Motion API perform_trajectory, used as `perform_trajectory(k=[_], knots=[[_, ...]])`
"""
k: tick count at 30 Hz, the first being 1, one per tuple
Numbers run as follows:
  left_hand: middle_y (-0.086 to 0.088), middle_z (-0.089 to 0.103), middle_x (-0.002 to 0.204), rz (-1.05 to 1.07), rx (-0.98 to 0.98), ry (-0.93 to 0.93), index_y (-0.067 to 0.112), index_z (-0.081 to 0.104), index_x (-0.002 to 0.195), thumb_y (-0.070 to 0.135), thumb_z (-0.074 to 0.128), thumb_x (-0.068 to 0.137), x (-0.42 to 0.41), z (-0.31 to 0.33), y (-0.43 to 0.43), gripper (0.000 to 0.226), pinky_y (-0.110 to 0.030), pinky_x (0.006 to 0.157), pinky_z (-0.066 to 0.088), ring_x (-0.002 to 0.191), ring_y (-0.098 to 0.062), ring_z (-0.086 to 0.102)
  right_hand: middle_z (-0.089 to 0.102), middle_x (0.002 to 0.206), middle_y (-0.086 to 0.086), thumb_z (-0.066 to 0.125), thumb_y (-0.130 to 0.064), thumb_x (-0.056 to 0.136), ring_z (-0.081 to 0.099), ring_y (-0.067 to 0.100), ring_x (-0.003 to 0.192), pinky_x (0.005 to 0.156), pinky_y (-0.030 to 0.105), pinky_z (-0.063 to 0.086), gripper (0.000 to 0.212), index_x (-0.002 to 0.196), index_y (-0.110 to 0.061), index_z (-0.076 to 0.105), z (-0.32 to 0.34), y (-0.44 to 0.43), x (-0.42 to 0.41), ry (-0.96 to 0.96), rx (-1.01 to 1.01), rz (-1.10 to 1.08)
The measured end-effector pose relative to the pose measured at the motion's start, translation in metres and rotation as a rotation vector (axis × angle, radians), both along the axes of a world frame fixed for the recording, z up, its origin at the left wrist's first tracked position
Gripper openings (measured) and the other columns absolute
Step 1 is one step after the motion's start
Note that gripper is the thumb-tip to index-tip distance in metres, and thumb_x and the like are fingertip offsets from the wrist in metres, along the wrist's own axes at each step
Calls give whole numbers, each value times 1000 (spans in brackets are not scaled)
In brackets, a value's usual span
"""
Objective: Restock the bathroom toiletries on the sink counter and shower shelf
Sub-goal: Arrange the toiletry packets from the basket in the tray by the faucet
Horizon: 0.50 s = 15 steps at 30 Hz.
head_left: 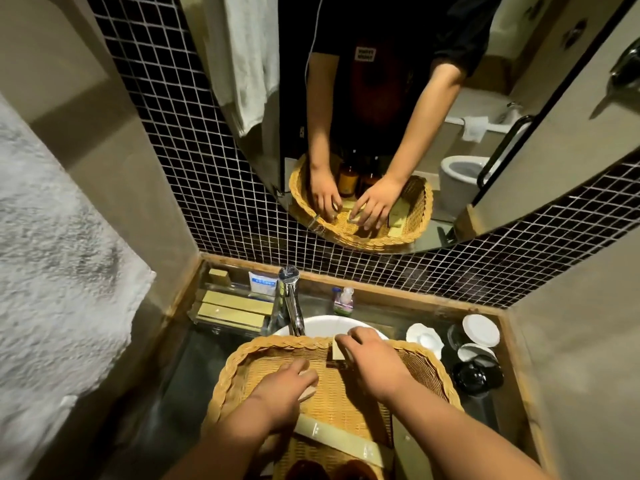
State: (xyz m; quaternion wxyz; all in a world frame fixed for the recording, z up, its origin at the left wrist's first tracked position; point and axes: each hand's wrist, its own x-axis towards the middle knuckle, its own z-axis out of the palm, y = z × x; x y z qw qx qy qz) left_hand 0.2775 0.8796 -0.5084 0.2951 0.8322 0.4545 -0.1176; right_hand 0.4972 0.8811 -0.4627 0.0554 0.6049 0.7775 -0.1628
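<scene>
While both forearms reach forward from the bottom edge in the head view, the hands sit inside a wicker basket [221, 379] that rests on the dark counter [180, 375] and partly over the white sink [322, 325].

The left hand [280, 393] is palm down and low over the basket floor. Its fingers curl over a small packet [307, 393], with only the pale edge showing under the knuckles.

The right hand [370, 362] is further forward at the far rim, palm down with the wrist bent a little. Thumb and fingers pinch a small box [337, 350] that stands on edge just inside the rim.

A long box [346, 441] lies diagonally on the basket floor between the two forearms. Brown bottles [304, 471] sit at the near end, cut off by the frame.

Behind the basket, a faucet [292, 299] stands over the sink. To its left, a clear tray [207, 323] holds more long pale boxes, with a blue-and-white sachet [263, 285] at the back. A small clear bottle [343, 301] is right of the faucet. White cups [481, 329] and a black pot [478, 375] are on the right side of the counter.

The mirror [381, 98] shows both hands down in the basket, each with its fingers on a small pale item.
</scene>
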Motion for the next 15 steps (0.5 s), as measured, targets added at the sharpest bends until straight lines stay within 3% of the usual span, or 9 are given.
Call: perform_trajectory(k=[3,5,10,15], knots=[[6,17,162,58,76,-165,45,32,144,24,57,93,-4,17,15,61,-38,118,31,145,-21,24,37,147,1,69,-9,82,33,23,137,112,36,35,85,154,-23,25,2,8,-1,88,13,-88],[5,25,160,75,155,-220,43,29,149,28,53,95,-7,34,27,61,-37,119,27,145,-20,25,34,150,0,72,-9,81,31,22,139,114,35,33,89,155,-21,24,5,16,-4,115,36,-106],[6,35,153,205,318,-269,40,34,149,29,56,96,-21,71,57,58,-38,116,35,141,-17,32,33,145,-1,75,-8,79,37,20,134,109,31,39,84,150,-23,33,18,32,-20,139,90,-69],[8,41,147,259,452,-250,39,40,145,35,54,96,-41,94,77,51,-37,101,49,132,-16,44,37,128,-3,69,-6,81,52,20,115,102,30,45,66,137,-32,46,38,48,-44,260,130,-81]])
